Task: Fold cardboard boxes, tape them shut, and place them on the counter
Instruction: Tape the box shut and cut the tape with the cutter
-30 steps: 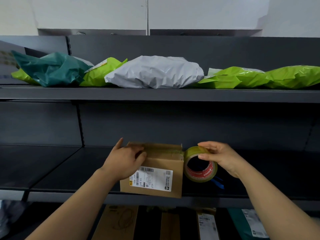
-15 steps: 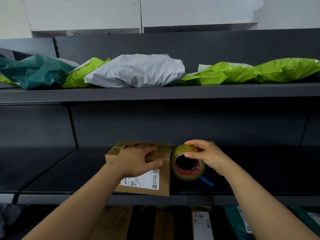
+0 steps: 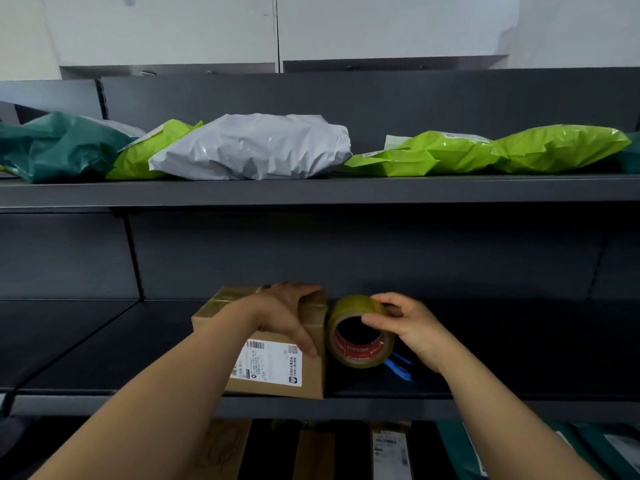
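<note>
A small brown cardboard box [image 3: 311,379] with a white shipping label stands on the dark middle shelf [image 3: 104,348], its top covered in clear tape. My left hand [image 3: 287,313] lies over the box top, fingers wrapped over the far right edge and thumb down the front face. Right beside the box stands a roll of clear packing tape [image 3: 360,336] with a red inner core. My right hand [image 3: 405,323] grips the roll at its top, thumb at the hole and fingers over the outer band. The roll touches the box's right side.
A blue-handled tool [image 3: 401,368] lies on the shelf behind the roll. The upper shelf [image 3: 311,190] carries green, lime and grey mailer bags [image 3: 252,147]. Below the shelf edge stand more cardboard boxes [image 3: 391,452] and teal bags [image 3: 485,452].
My left hand slid from the box's left front across its top to the right edge. The right hand and tape roll moved closer against the box's right side.
</note>
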A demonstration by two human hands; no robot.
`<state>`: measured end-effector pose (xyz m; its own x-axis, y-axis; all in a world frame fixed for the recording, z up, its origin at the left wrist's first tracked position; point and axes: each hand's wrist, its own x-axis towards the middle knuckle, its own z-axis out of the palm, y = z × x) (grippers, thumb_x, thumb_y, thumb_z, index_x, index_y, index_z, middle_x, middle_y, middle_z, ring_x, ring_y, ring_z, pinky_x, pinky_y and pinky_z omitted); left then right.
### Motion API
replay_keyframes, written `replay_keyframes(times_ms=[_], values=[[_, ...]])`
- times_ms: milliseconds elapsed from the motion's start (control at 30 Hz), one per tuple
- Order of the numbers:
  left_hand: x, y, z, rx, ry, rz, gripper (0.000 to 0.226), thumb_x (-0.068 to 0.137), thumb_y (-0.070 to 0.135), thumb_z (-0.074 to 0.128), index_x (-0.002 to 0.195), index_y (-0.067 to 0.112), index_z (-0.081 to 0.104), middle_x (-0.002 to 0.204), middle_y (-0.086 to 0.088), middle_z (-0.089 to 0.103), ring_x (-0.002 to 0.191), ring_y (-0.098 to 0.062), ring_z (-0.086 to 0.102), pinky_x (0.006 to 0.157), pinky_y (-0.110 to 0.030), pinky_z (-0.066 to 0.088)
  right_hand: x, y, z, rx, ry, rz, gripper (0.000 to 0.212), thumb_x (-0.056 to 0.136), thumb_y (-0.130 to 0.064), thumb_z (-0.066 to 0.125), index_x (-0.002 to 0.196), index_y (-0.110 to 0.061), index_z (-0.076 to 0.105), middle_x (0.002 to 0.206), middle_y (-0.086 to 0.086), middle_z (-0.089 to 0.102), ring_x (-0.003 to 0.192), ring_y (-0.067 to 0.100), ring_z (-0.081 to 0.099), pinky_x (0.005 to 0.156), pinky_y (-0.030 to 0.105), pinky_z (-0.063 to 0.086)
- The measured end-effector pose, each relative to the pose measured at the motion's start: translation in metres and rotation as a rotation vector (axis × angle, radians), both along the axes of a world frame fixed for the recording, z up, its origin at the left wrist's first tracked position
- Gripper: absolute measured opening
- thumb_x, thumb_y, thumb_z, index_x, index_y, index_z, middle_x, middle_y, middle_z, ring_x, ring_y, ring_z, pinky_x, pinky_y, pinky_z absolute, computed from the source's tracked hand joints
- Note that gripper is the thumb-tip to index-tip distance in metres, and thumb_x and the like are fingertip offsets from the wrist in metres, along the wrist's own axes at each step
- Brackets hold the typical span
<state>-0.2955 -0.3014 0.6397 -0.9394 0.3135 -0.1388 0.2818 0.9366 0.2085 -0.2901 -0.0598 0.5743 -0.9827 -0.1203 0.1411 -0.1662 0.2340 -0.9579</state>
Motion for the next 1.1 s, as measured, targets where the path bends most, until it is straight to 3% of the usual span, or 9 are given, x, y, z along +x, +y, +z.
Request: replay_keyframes(times_ms=[133,233,400,467,633,767,900,1100], values=[[0.017,-0.004,0.002,0.151,0.195,-0.011,0.116,0.056,0.051,0.088,0.15,0.04,0.021,0.154,0.008,0.03,0.141,-0.021,0.027,0.118,-0.04,0.02,0.01,0.005,0.009,-0.156,0.047,-0.027,0.047,0.062,-0.021,0.086,0.104,-0.016,0.068,0.101,0.001,0.072,0.094,0.013,0.067,0.078,0.022,0.05],[0.018,-0.015,0.009,0.504,0.163,0.001,0.125,0.04,0.052,0.092,0.147,0.043,0.028,0.142,0.009,0.041,0.13,-0.019,0.042,0.113,-0.041,0.034,0.015,0.016,0.024,-0.246,0.079,-0.024,0.054,0.049,-0.023,0.085,0.1,-0.013,0.071,0.1,0.009,0.074,0.095,0.021,0.07,0.084,0.029,0.052],[0.025,-0.022,0.004,0.834,0.102,-0.089,0.117,0.047,0.025,0.093,0.148,0.031,0.033,0.128,0.014,0.05,0.111,-0.004,0.055,0.091,-0.014,0.046,0.024,0.032,0.051,-0.212,0.127,0.052,0.053,0.053,-0.019,0.082,0.104,-0.01,0.07,0.101,0.01,0.075,0.099,0.025,0.07,0.093,0.035,0.05],[0.029,-0.025,0.004,0.936,0.114,-0.102,0.113,0.05,0.017,0.091,0.147,0.029,0.035,0.124,0.017,0.051,0.106,-0.001,0.056,0.083,-0.01,0.049,0.026,0.033,0.061,-0.199,0.145,0.065,0.05,0.055,-0.016,0.081,0.103,-0.01,0.069,0.101,0.011,0.074,0.099,0.024,0.069,0.094,0.034,0.05],[0.03,-0.033,0.002,1.07,0.125,-0.115,0.12,0.04,0.031,0.097,0.145,0.036,0.038,0.133,0.012,0.05,0.114,-0.008,0.056,0.091,-0.022,0.05,0.026,0.03,0.082,-0.142,0.178,0.082,0.048,0.054,-0.01,0.08,0.1,-0.007,0.069,0.097,0.011,0.075,0.094,0.023,0.07,0.088,0.032,0.052],[0.033,-0.059,-0.006,1.22,0.133,-0.05,0.111,0.035,0.041,0.093,0.136,0.045,0.046,0.132,0.009,0.054,0.109,-0.011,0.062,0.08,-0.021,0.054,0.024,0.037,0.082,-0.043,0.189,0.055,0.061,0.045,-0.02,0.085,0.101,-0.002,0.069,0.092,0.01,0.075,0.084,0.017,0.07,0.077,0.02,0.053],[0.036,-0.079,-0.012,1.322,0.119,-0.034,0.116,0.026,0.047,0.096,0.133,0.043,0.049,0.129,0.009,0.059,0.11,-0.013,0.065,0.084,-0.028,0.055,0.022,0.029,0.082,-0.029,0.172,0.09,0.049,0.051,-0.017,0.082,0.098,-0.007,0.071,0.09,0.005,0.076,0.085,0.015,0.07,0.078,0.022,0.05],[0.035,-0.094,-0.021,1.419,0.092,-0.028,0.119,0.029,0.041,0.098,0.137,0.035,0.05,0.131,0.002,0.062,0.115,-0.022,0.063,0.093,-0.039,0.053,0.015,0.009,0.079,0.016,0.139,0.1,0.05,0.052,-0.019,0.083,0.1,-0.011,0.072,0.095,0.004,0.076,0.091,0.016,0.07,0.083,0.024,0.05]])
